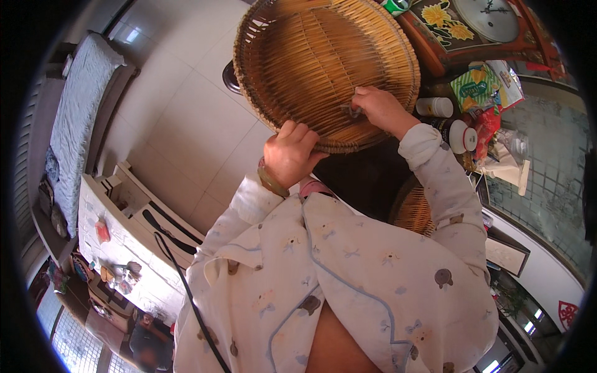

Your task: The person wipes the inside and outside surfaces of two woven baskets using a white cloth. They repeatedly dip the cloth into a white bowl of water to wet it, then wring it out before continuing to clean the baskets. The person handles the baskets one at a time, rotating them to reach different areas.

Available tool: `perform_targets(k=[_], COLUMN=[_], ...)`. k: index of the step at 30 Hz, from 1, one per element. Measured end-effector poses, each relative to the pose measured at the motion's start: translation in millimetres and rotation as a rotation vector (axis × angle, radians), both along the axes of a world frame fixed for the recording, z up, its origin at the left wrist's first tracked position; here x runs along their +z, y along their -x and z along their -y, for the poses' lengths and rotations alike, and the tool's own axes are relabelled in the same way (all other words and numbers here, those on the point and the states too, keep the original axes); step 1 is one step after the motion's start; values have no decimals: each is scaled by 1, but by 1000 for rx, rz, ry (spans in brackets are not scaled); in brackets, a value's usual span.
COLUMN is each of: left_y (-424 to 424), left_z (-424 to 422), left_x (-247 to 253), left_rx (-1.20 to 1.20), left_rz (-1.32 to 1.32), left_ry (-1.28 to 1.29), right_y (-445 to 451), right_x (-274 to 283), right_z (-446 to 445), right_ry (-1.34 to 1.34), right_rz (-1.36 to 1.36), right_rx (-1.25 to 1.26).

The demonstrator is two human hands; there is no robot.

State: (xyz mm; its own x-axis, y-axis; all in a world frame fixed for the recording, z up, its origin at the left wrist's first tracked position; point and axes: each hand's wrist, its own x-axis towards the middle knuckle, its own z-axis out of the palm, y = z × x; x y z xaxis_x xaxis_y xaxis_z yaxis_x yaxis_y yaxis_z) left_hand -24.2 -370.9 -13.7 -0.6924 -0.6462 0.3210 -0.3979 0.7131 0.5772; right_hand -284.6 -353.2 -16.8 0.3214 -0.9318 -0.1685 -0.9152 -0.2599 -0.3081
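Note:
A large round wicker basket (322, 70) is tilted in front of me, its inside facing me. My left hand (291, 151) grips the near rim of the basket, fingers over the edge. A bangle is on that wrist. Over the inside of the basket, near its right side, is my right hand (375, 107); its fingers pinch a small greyish, see-through thing (352, 111), too blurred to name exactly. Below the right forearm a second wicker basket (414, 210) shows in part.
To the right stand a white bottle (434, 107), a white-lidded jar (462, 136), snack packets (478, 88) and a decorated clock (485, 21). A white table (140, 261) is at the left, with a sofa (86, 116) beyond. A person (151, 342) appears at the lower left.

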Motion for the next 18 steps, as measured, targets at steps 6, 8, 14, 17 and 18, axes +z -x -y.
perform_targets(k=[6,8,14,17,18], left_y=[0,-2,-1,-1,-1], left_z=[0,1,-1,-3,-3], left_x=[-3,-3,-3,-3,-3], left_rx=[-6,-9,6,5,4], left_rz=[-5,11,4,-4,-6], left_ry=[0,-3,7,7,7], right_y=[-51,-66,-21,4,7], right_x=[-29,-21,-11,8,7], right_z=[2,10,3,-2,-5], right_ry=[-195,-377,-175,-263,-239], right_rz=[252,335,17,-121,-64], right_rx=[41,-6,140,6,-31])
